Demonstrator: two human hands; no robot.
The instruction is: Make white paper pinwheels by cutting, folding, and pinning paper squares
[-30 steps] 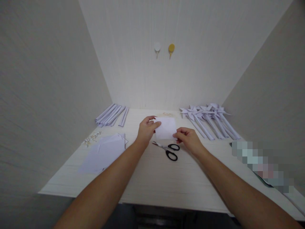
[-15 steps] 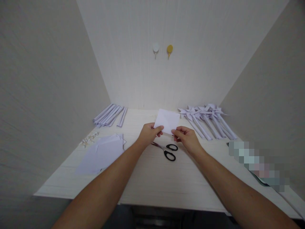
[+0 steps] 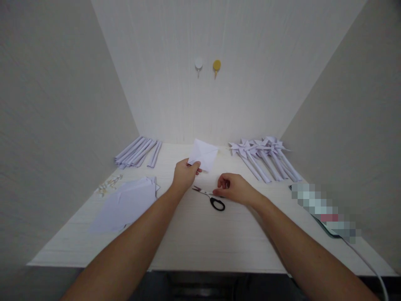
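Observation:
In the head view, my left hand (image 3: 184, 175) pinches a small white square of paper (image 3: 203, 154) by its lower left edge, thumb on top. Crossing fold lines show on the paper, held above the table. My right hand (image 3: 234, 188) is over the handles of the scissors (image 3: 217, 204), fingers curled and thumb apart from them. It covers most of the upper black loop; whether it touches the scissors is hard to see. The scissors lie on the table with their blades pointing left.
Rolled paper sticks (image 3: 139, 151) lie at the back left, paper pinwheels (image 3: 263, 152) at the back right. Nearer left are white paper sheets (image 3: 128, 205) and a cluster of small pale pieces (image 3: 108, 185). A blurred device (image 3: 322, 213) with a cable is at right. Walls enclose the table.
My right hand has let go of the paper square and moved down to the scissors. The left hand alone keeps the paper, now turned slightly. The view has shifted a little.

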